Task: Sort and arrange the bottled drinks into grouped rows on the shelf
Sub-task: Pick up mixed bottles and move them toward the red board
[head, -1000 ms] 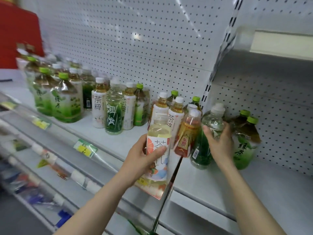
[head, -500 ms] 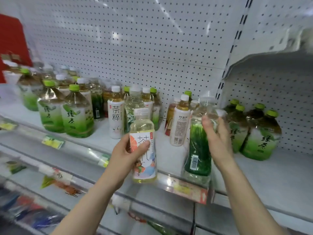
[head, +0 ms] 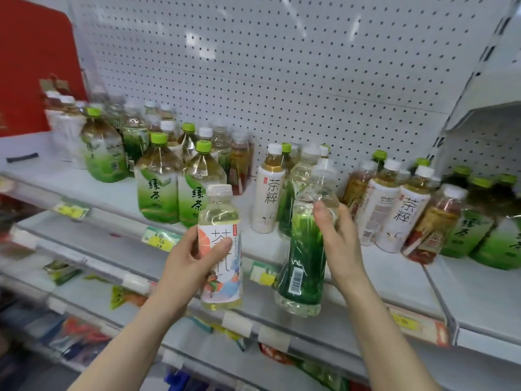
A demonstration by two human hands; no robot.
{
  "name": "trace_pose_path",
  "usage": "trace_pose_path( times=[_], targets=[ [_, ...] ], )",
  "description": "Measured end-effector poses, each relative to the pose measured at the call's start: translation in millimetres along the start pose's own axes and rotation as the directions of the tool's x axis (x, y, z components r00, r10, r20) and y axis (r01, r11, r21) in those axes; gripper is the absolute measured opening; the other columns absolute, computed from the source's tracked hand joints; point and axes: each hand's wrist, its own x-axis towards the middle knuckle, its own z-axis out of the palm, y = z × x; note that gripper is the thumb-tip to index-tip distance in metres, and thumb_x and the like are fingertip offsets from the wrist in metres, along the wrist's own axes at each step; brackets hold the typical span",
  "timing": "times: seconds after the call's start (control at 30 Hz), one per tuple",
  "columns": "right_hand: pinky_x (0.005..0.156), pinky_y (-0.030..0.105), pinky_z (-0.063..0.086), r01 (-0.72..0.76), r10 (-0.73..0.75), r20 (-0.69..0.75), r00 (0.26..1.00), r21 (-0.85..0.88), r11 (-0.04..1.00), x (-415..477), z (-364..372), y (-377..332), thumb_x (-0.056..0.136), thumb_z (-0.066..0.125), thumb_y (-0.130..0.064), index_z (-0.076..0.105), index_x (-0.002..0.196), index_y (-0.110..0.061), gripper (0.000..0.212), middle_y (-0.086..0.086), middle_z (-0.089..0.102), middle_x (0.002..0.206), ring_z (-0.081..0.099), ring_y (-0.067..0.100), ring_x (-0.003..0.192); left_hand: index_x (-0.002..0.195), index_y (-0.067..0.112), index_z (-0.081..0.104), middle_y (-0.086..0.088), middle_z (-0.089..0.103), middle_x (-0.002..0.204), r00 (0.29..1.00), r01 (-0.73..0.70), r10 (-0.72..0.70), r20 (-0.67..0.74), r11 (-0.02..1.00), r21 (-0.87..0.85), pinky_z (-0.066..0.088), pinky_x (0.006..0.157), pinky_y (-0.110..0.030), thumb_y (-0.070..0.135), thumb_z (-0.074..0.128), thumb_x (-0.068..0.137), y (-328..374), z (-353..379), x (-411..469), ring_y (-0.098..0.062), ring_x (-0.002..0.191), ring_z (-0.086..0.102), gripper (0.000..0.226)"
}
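The orange-label bottle (head: 225,280), gripped mid-body by the left hand (head: 194,261), and the green-label bottle (head: 303,263), clasped by the right hand (head: 341,244), looked full, heavy, slick.

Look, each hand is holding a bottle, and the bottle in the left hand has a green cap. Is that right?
Not quite. Each hand does hold a bottle, but the orange-picture bottle in the left hand has a whitish cap, not a green one. The head view shows it. The right hand holds the green-label bottle.
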Motion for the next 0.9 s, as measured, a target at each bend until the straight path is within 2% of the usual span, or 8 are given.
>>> trace_pose_path(
  times=[0.1,0.17,0.33,0.47,0.53,0.63,0.73,0.9],
  targets=[
    [0.093,0.028,0.047,-0.007,0.006,0.002,1.000,0.003,1.000,9,11,-1,0.073,0.056,-0.082,0.058,0.116,-0.040,0.061,-0.029,0.065,0.113,0.061,-0.008,0.106,0.109,0.021,0.066,-0.002,0.077,0.099,1.000,-0.008,0.008,0.020,1.000,0.014,0.059,0.069,-0.028,0.049,0.080,0.061,0,-9,11,-0.020,0.089,0.075,0.058],
    [0.088,0.023,0.046,-0.009,0.009,0.009,1.000,0.004,1.000,15,13,-2,0.073,0.057,-0.080,0.057,0.113,-0.044,0.054,-0.034,0.064,0.110,0.060,-0.013,0.103,0.110,0.018,0.066,-0.003,0.077,0.099,0.999,-0.016,0.016,0.042,1.000,0.014,0.058,0.067,-0.025,0.045,0.081,0.064,-1,-9,19,-0.020,0.088,0.075,0.056],
    [0.084,0.016,0.044,0.036,-0.036,-0.024,0.999,-0.010,0.999,32,10,-4,0.079,0.057,-0.071,0.059,0.119,-0.035,0.054,-0.030,0.066,0.111,0.061,-0.012,0.103,0.108,0.023,0.064,0.004,0.077,0.097,0.996,-0.039,0.036,0.076,0.998,0.039,0.057,0.065,-0.020,0.033,0.083,0.068,-3,-2,39,-0.013,0.087,0.074,0.045],
    [0.070,-0.007,0.037,0.040,-0.042,-0.033,0.999,-0.045,0.998,48,6,-4,0.086,0.056,-0.062,0.054,0.091,-0.070,0.010,-0.059,0.050,0.088,0.046,-0.037,0.087,0.117,0.024,0.061,0.005,0.076,0.104,0.994,-0.072,0.066,0.091,0.995,0.071,0.060,0.075,-0.028,0.045,0.086,0.058,-1,7,56,-0.012,0.093,0.073,0.067],
    [0.066,-0.012,0.031,0.075,-0.076,-0.016,0.997,-0.065,0.995,56,7,-5,0.088,0.055,-0.057,0.048,0.085,-0.082,0.026,-0.063,0.045,0.083,0.042,-0.041,0.084,0.117,0.020,0.061,0.002,0.076,0.104,0.993,-0.084,0.080,0.086,0.995,0.044,0.059,0.074,-0.028,0.045,0.083,0.056,-2,12,63,-0.013,0.094,0.073,0.069],
    [0.076,0.000,0.042,0.092,-0.093,-0.006,0.996,-0.073,0.993,67,9,2,0.084,0.054,-0.066,0.052,0.094,-0.077,0.015,-0.055,0.055,0.097,0.050,-0.032,0.095,0.115,0.018,0.062,0.001,0.077,0.102,0.992,-0.084,0.082,0.092,0.996,0.024,0.057,0.072,-0.022,0.033,0.084,0.062,-6,15,69,-0.014,0.093,0.073,0.060],
    [0.085,0.023,0.044,0.095,-0.096,-0.032,0.995,-0.031,0.995,71,16,8,0.080,0.057,-0.072,0.061,0.107,-0.047,0.037,-0.027,0.068,0.108,0.062,-0.009,0.101,0.118,0.021,0.060,0.004,0.076,0.104,0.992,-0.057,0.051,0.116,0.997,0.042,0.058,0.074,-0.025,0.037,0.084,0.060,-9,10,74,-0.012,0.094,0.073,0.065],
    [0.088,0.028,0.047,0.071,-0.079,-0.139,0.987,-0.060,0.996,61,28,4,0.079,0.058,-0.071,0.060,0.114,-0.033,0.052,-0.018,0.069,0.110,0.064,0.000,0.103,0.120,0.029,0.055,0.012,0.073,0.108,0.978,-0.060,0.040,0.205,0.994,0.091,0.057,0.082,-0.027,0.053,0.080,0.054,-13,-1,82,-0.007,0.097,0.071,0.074]
  ],
)
